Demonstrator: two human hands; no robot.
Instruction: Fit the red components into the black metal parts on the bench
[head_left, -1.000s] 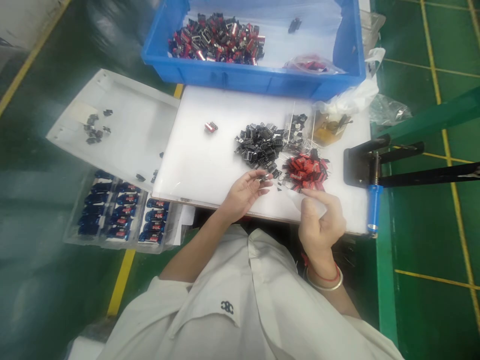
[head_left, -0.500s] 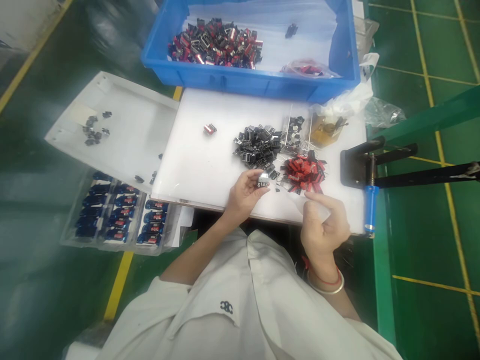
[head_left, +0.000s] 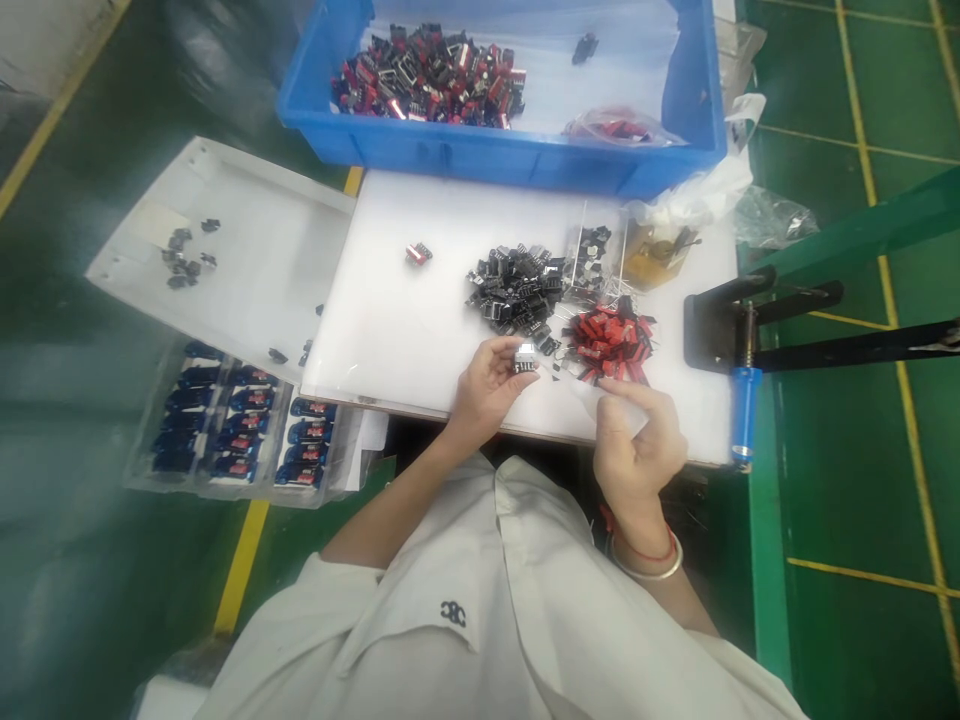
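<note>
My left hand (head_left: 487,388) pinches a small block-shaped part (head_left: 524,357), silver-grey on top with a dark, toothed lower side, between thumb and fingertips. It is held above the near edge of the white work board (head_left: 397,340). Close behind it lies a heap of small black plastic parts (head_left: 517,290). My right hand (head_left: 637,440) has its index finger stretched to the near edge of a pile of red and black pieces (head_left: 611,340). The thumb stands apart from that finger, the other fingers are curled, and nothing shows between them.
A blue bin (head_left: 495,150) behind the board holds many red and black assemblies. One red-and-black assembly (head_left: 418,254) lies alone on the board. Clear boxes (head_left: 596,250) stand behind the piles, a black-armed tool with a blue handle (head_left: 744,415) at right. Left are a white tray (head_left: 255,240) and a clear compartment tray (head_left: 202,480).
My right hand has moved slightly left, bringing its index fingertip to the near edge of the red pile. My left hand keeps its hold on the small part, nearly still.
</note>
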